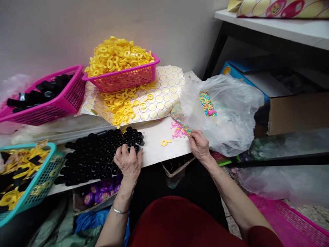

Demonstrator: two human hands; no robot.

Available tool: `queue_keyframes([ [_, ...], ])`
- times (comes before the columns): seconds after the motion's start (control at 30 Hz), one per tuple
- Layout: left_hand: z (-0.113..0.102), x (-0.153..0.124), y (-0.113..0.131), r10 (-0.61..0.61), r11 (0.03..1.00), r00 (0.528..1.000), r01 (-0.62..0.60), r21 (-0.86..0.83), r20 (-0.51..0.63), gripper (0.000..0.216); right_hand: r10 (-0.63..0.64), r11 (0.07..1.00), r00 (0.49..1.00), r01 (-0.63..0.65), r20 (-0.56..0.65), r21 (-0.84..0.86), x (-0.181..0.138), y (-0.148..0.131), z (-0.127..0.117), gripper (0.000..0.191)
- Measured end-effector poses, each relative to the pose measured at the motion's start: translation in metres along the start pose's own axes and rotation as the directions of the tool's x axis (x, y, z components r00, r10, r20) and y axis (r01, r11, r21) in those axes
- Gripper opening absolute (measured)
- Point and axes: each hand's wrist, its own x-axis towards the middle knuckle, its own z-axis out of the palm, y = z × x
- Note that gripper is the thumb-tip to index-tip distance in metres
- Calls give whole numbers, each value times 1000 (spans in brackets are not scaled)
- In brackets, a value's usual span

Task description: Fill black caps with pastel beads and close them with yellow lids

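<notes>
My left hand [129,159] is at the right end of a packed group of black cylinders [89,154] with hollow ends. Its fingers curl round one black cylinder [137,148] at the group's edge. My right hand [199,145] is closed in a pinch beside loose pink beads [179,129] and the edge of a clear plastic bag [231,113]; what lies between its fingertips is hidden. Many-coloured beads [205,103] show inside the bag. Between my hands, a yellow ring with a short stem [164,142] lies on the white tabletop [154,154].
A pink basket [123,80] heaped with yellow rings stands on sticker sheets [167,85], where more rings are scattered. Another pink basket [51,106] holds black parts. A teal basket [38,181] is at left. A white shelf [277,29] and an open cardboard box [295,113] are at right.
</notes>
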Motion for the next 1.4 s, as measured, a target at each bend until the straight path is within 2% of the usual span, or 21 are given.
queue_keyframes([
  [0.13, 5, 3, -1, 16, 997, 999, -14, -71, 33, 16, 29, 999, 999, -30, 33, 30, -1, 0, -11, 14],
  [0.23, 5, 6, 1, 34, 995, 999, -33, -98, 12, 15, 47, 999, 996, -48, 75, 4, 1, 0, -11, 15],
  [0.37, -2, 8, 6, 110, 977, 989, -126, -172, -97, 16, 25, 999, 997, -28, 70, 41, 3, -11, -14, 15],
  [0.47, -6, 10, 17, 216, 930, 955, -264, -255, -201, 23, 15, 998, 1000, -16, 5, 59, 18, -15, -26, 14],
  [0.57, -2, 12, 38, 317, 843, 917, -390, -370, -243, 23, 80, 988, 988, -97, -135, -122, 54, 4, -45, 16],
  [0.6, 1, 13, 47, 336, 803, 913, -406, -436, -230, 21, 110, 966, 984, -140, -143, -217, 70, 15, -51, 19],
  [0.63, 6, 13, 57, 349, 755, 914, -404, -517, -206, 19, 153, 930, 982, -180, -108, -321, 85, 28, -57, 22],
  [0.67, 11, 13, 67, 359, 698, 916, -390, -600, -178, 17, 204, 882, 979, -189, -13, -431, 99, 40, -62, 22],
  [0.73, 23, 11, 87, 389, 586, 914, -340, -735, -113, 14, 258, 801, 929, -51, 267, -596, 122, 61, -69, 16],
  [0.8, 35, 10, 103, 423, 517, 905, -288, -806, -52, 13, 286, 762, 851, 76, 440, -643, 135, 73, -72, 11],
  [0.83, 41, 9, 111, 440, 500, 898, -273, -822, -30, 13, 287, 758, 831, 107, 476, -644, 138, 76, -72, 13],
  [0.93, 52, 9, 127, 469, 482, 883, -254, -838, 2, 15, 255, 766, 815, 157, 520, -623, 142, 75, -68, 17],
  [1.03, 59, 11, 138, 425, 514, 904, -196, -835, 49, 29, 193, 777, 810, 218, 553, -591, 141, 73, -59, 13],
  [1.1, 64, 12, 143, 381, 550, 921, -152, -821, 84, 36, 191, 852, 839, 116, 510, -510, 141, 76, -53, 14],
  [1.17, 70, 14, 145, 368, 576, 923, -129, -807, 116, 33, 241, 925, 861, -62, 449, -376, 142, 81, -49, 11],
  [1.23, 75, 17, 145, 365, 587, 922, -119, -801, 130, 28, 288, 945, 864, -186, 413, -269, 142, 89, -48, 8],
  [1.33, 82, 22, 142, 326, 597, 937, -103, -796, 123, 29, 314, 947, 877, -260, 365, -191, 141, 99, -54, 4],
  [1.4, 85, 25, 141, 308, 603, 940, -75, -794, 146, 31, 319, 947, 890, -293, 325, -127, 138, 102, -61, 13],
])
